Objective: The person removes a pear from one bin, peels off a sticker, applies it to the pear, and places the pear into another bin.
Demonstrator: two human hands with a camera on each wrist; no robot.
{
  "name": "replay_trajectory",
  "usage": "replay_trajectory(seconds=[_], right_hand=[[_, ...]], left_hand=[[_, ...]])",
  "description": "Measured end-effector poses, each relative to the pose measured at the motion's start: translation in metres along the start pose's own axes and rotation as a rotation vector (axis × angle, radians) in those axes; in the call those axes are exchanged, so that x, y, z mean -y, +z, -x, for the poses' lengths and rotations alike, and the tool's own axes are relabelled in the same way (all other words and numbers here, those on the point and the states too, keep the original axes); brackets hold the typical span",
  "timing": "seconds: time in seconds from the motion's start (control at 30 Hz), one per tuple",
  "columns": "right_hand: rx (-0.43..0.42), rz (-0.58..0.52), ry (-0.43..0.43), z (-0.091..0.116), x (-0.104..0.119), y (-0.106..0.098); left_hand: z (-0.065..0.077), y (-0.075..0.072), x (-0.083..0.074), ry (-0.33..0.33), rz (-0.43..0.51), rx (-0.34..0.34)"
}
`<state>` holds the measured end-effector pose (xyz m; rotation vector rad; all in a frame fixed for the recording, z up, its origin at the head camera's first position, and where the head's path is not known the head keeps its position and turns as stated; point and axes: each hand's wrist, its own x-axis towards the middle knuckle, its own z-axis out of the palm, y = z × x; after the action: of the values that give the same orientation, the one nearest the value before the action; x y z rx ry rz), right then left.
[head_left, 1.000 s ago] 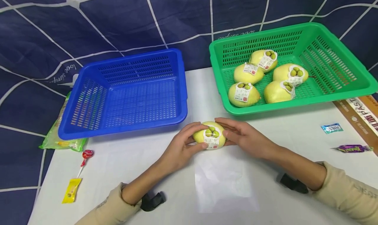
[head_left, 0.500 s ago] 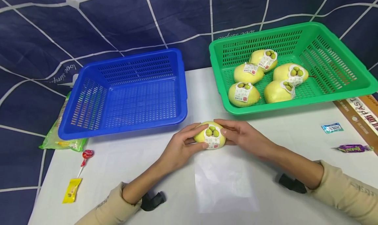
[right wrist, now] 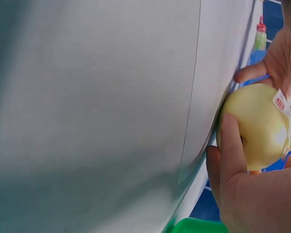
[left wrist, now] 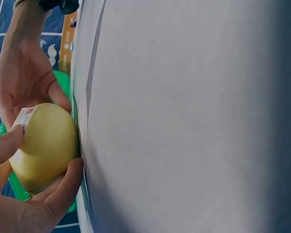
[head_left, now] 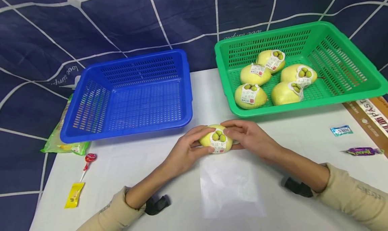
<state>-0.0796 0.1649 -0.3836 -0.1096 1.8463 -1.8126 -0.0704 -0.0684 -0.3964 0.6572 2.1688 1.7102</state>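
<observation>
A pale yellow pear point(head_left: 208, 140) is held between both hands just in front of the two baskets. Its white paper label point(head_left: 219, 145), printed with green pears and writing, faces up. The left hand point(head_left: 183, 154) grips the pear's left side, thumb at the label's lower edge and fingers over the top. From the right, the right hand point(head_left: 257, 140) holds it, thumb at the label's upper right edge, fingers round the far side. In the left wrist view the bare side of the pear point(left wrist: 53, 145) and its stem end show; the right wrist view shows the label's red stamp point(right wrist: 280, 103).
A blue basket point(head_left: 127, 135) stands back left with nothing in it. Several labelled pears lie in a green basket point(head_left: 272, 110) back right. A clear sheet point(head_left: 231, 190) lies before the hands. A lollipop point(head_left: 90, 157), yellow packet point(head_left: 74, 195) and purple wrapped sweet point(head_left: 362, 151) lie at the sides.
The right thumb and fingers have shifted slightly along the label's right edge, and the right forearm has drawn a little left. The left hand and the pear have hardly moved.
</observation>
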Motion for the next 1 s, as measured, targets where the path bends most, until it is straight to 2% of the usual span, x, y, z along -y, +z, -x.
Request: replay_trajectory(seconds=[0.13,0.43,0.57,0.7,0.9,1.0], right_hand=[[-0.013,0.011,-0.001,-0.0014,0.001,0.0006],[0.017,0.003,-0.03,0.0018,-0.0053,-0.0037],[0.032,0.055,-0.055,0.003,-0.0062,-0.0013],[0.06,0.099,-0.07,0.0022,-0.0046,-0.001],[0.117,0.101,-0.08,0.0038,-0.0053,-0.0023],[0.094,0.202,-0.117,0.0042,-0.0067,0.0001]], left_hand=[[0.0002,0.0003,-0.0003,0.005,-0.006,0.0],[-0.0002,0.0015,-0.0017,-0.032,-0.026,0.01],[-0.0006,0.0014,-0.0025,-0.056,0.017,-0.031],[-0.0018,-0.0009,-0.0039,-0.11,0.034,-0.089],[-0.0048,-0.0038,-0.0049,-0.121,0.007,-0.077],[-0.0043,-0.0055,-0.0033,-0.142,-0.009,-0.073]])
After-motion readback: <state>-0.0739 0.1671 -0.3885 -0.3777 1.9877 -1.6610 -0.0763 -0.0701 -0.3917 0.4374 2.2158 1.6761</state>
